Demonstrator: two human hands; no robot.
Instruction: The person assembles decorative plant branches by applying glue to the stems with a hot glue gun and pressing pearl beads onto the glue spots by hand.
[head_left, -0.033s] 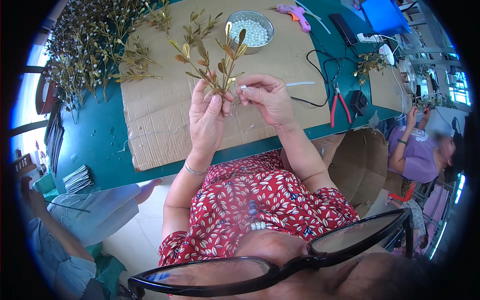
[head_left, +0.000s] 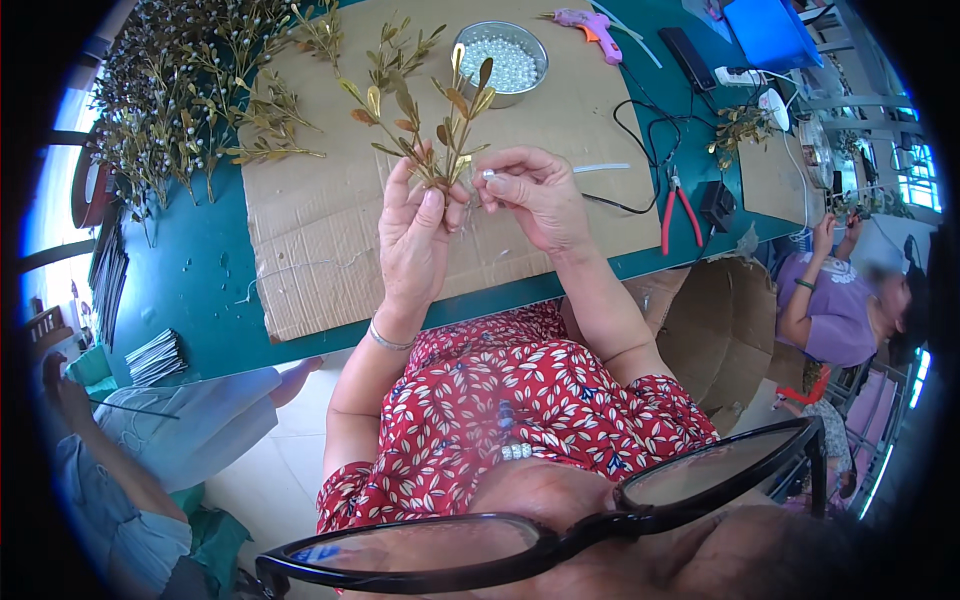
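Observation:
My left hand (head_left: 415,240) pinches the base of an artificial sprig (head_left: 448,120) with gold and bronze leaves, held upright over the cardboard. Close to its right, my right hand (head_left: 540,205) grips a small white pearl bead (head_left: 488,174) between thumb and fingertips. The bead is a little apart from the stems. Beyond the sprig stands a round metal bowl (head_left: 512,99) filled with white pearl beads. More leafy gold sprigs (head_left: 275,153) lie on the left of the cardboard.
A cardboard sheet (head_left: 320,225) covers part of the green table (head_left: 215,330). Many bead-tipped stems (head_left: 160,140) are heaped at far left. To the right lie a pink glue gun (head_left: 592,32), red-handled pliers (head_left: 680,215) and a black cable (head_left: 640,120). Other people sit on both sides.

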